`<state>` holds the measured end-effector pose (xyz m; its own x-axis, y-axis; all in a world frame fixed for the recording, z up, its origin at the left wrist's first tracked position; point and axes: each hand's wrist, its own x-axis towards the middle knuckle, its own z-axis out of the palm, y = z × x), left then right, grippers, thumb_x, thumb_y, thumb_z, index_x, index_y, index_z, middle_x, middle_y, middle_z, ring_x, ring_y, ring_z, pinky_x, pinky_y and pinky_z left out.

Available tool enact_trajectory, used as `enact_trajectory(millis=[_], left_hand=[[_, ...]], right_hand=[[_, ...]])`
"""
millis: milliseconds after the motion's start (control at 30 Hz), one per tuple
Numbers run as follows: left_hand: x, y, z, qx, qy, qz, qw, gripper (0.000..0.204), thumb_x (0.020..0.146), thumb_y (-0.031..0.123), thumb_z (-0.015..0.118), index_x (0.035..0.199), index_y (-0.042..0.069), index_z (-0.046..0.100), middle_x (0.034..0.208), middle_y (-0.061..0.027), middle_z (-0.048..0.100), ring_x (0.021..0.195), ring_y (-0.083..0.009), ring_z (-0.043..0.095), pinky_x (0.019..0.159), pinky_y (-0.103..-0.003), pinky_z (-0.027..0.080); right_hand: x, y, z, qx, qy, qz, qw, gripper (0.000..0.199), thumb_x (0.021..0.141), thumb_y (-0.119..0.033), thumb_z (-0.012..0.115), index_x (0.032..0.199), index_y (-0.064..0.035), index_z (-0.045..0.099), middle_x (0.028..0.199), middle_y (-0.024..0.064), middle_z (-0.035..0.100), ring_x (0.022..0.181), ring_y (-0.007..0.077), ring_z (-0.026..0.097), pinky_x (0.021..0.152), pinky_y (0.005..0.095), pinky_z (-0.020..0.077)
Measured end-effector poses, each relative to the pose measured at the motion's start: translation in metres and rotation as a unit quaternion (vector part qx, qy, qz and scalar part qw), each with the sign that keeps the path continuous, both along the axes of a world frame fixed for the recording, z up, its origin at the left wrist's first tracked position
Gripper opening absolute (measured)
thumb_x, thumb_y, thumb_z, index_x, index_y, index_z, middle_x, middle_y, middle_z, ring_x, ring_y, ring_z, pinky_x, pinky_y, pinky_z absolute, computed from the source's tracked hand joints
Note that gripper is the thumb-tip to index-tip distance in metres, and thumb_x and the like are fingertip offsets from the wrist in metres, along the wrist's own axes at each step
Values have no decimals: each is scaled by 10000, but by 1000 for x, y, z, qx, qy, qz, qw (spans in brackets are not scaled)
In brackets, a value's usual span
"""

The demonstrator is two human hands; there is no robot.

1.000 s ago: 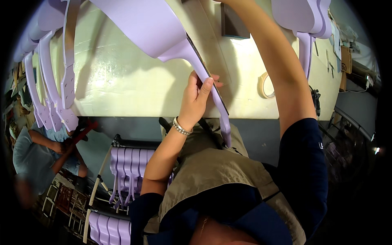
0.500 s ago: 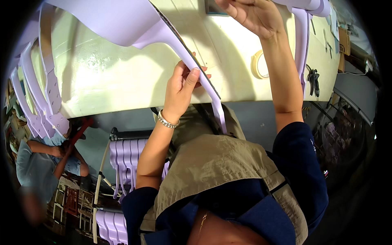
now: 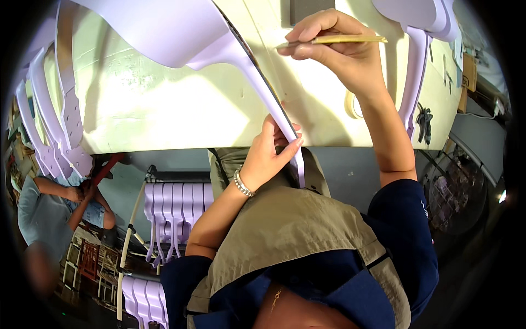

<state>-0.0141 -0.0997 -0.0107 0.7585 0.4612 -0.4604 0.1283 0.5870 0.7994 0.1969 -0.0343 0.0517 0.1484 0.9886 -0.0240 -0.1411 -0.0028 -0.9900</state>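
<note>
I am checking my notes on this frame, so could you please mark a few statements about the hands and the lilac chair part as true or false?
1. The right hand holds a thin yellowish stick. True.
2. The left hand pinches the lilac chair leg. True.
3. The left wrist is bare. False: it wears a bracelet.
4. The stick rests flat on the table. False: the right hand grips it.
5. More lilac parts stand racked below the table's edge. True.
</note>
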Motion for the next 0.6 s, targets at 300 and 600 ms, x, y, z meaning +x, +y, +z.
enact_trajectory(millis=[300, 600], left_hand=[[0, 1, -3, -12, -24, 3, 1000, 722, 872, 41, 605, 1441, 31, 162, 1108, -143, 583, 1011, -221, 624, 888, -333, 491], [0, 2, -2, -12, -23, 9, 1000, 720, 864, 36, 616, 1438, 33, 180, 1093, -134, 590, 998, -212, 629, 883, -325, 498]], right_hand=[[6, 49, -2, 184, -296, 102, 932, 92, 736, -33, 722, 820, -16, 690, 825, 82, 689, 791, 202, 670, 686, 273, 530], [5, 63, -8, 184, -306, 132, 925, 99, 733, -47, 732, 811, -23, 677, 815, 74, 688, 772, 184, 677, 656, 258, 528]])
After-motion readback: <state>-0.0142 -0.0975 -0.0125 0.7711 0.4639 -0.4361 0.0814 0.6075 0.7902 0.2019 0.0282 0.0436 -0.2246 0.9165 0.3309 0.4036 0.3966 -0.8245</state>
